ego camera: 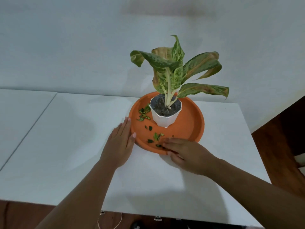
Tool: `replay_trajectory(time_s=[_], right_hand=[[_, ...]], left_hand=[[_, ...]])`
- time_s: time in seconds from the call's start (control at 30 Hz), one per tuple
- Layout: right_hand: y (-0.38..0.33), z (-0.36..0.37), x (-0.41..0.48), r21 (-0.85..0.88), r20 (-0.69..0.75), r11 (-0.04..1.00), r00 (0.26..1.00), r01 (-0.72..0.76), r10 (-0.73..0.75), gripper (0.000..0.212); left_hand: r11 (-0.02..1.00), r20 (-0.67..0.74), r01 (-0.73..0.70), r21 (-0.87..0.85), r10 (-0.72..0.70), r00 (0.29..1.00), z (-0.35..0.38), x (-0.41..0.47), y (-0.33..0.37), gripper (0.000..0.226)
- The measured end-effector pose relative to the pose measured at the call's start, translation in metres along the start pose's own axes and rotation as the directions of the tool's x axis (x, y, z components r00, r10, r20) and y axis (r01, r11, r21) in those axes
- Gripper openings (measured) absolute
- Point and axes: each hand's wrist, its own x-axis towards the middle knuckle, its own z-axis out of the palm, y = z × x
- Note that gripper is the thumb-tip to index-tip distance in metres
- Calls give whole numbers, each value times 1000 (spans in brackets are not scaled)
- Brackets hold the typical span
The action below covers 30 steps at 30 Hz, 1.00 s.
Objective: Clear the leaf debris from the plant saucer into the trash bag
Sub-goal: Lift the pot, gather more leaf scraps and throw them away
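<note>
An orange round saucer lies on a white table and carries a white pot with a speckled green plant. Green leaf bits lie in the saucer left of the pot, and more leaf scraps lie near its front rim. My left hand rests flat against the saucer's left rim, thumb on the edge. My right hand reaches over the front rim, its fingertips among the front scraps. Whether it grips any scrap I cannot tell. No trash bag is in view.
The white table stretches left, with a seam running diagonally at its far left. Its right edge meets dark brown floor. A pale wall rises behind the plant. The plant's leaves overhang the saucer's right side.
</note>
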Motion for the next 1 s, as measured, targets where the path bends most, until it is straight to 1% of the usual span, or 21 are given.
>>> replay_trajectory(time_s=[0.07,0.17,0.3,0.4,0.43,0.53,0.6,0.7,0.77,0.9,1.0], right_hand=[[4,3,-3,-70,69,996,997,50,-45,50],[-2,4,4,-113,88,989,993,93,-83,60],[-11,4,22,-103,111,988,988,118,-106,83],[-16,7,37,-66,117,993,989,100,-92,86],[-17,7,41,-51,109,994,990,95,-89,85],[-14,3,37,-19,56,998,997,60,-59,62],[-6,0,27,-16,5,999,1000,31,-31,55],[10,-2,14,-69,-7,998,1000,-5,5,55],[20,-4,9,-109,-20,994,1000,-21,19,57],[39,-8,-5,-194,-28,981,1000,-5,-1,59],[51,-3,-13,-251,-34,968,999,12,-21,57]], left_hand=[[1000,-11,1,26,-1,1000,1,-3,-7,67],[998,-28,15,64,-14,1000,4,-9,-6,67],[995,-31,33,94,-30,999,4,-9,-3,66],[994,-41,35,99,-31,999,6,-10,-4,63],[995,-44,34,98,-30,999,5,-10,-4,63],[996,-55,31,82,-26,998,4,-10,-3,64],[998,-56,34,49,-31,998,3,-10,-3,67],[998,-52,61,13,-61,997,1,-8,-1,72],[998,-79,63,22,-61,995,-3,-5,9,76],[998,-151,-49,27,53,987,-13,13,43,87],[996,-189,-82,-38,74,979,-14,32,71,97]])
